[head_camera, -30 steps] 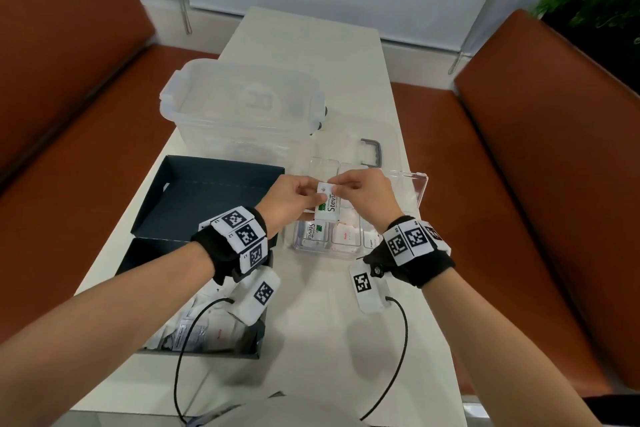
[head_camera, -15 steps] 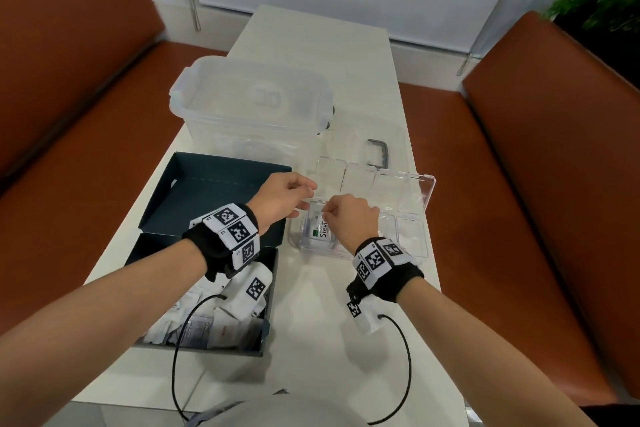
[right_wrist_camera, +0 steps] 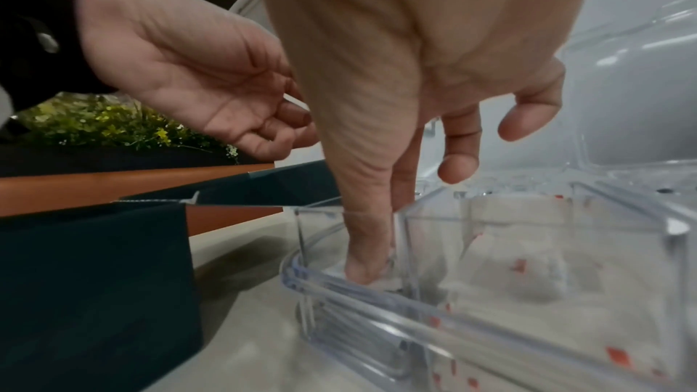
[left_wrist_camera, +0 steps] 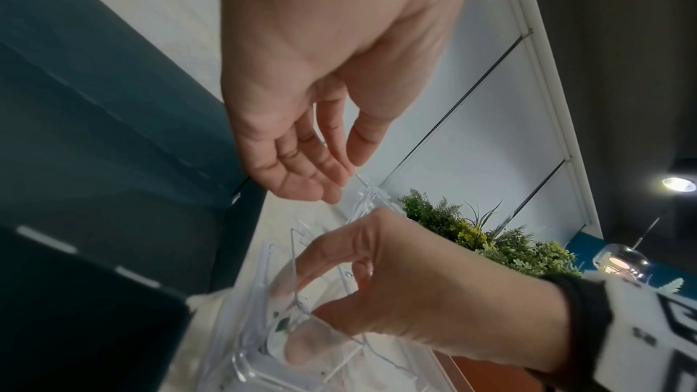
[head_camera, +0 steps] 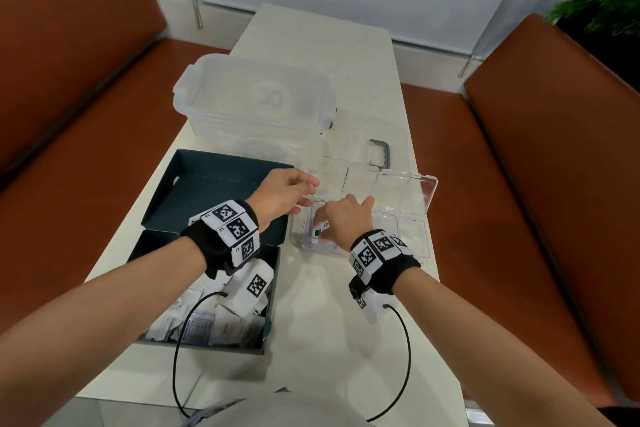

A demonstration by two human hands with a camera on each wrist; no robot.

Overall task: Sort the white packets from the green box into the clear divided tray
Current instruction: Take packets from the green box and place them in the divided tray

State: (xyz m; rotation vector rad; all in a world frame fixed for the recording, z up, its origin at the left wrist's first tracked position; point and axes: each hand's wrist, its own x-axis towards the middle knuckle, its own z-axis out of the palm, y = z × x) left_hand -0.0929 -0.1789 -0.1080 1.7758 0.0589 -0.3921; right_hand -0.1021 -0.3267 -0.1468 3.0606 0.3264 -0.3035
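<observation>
The clear divided tray (head_camera: 428, 230) lies open on the white table, right of the dark green box (head_camera: 273, 302). Loose white packets (head_camera: 228, 326) fill the box. My right hand (head_camera: 341, 218) reaches into the tray's near-left compartment. Its thumb and forefinger (right_wrist_camera: 368, 252) point straight down and pinch a white packet with green print (head_camera: 323, 229) against the compartment floor. Red-printed packets (right_wrist_camera: 528, 264) lie in the compartment beside it. My left hand (head_camera: 287, 194) hovers empty at the tray's far-left corner, its fingers (left_wrist_camera: 301, 181) relaxed and close to the clear plastic edge.
A large clear storage bin (head_camera: 249, 104) stands behind the green box's raised lid (head_camera: 214, 191). A clear lid with a grey handle (head_camera: 381, 152) lies behind the tray. Brown benches (head_camera: 554, 184) flank the table. Black cables hang from both wrists.
A second ago both hands held the packet above the tray. My left hand has let go and drawn slightly left. My right hand has lowered the packet into the near-left compartment.
</observation>
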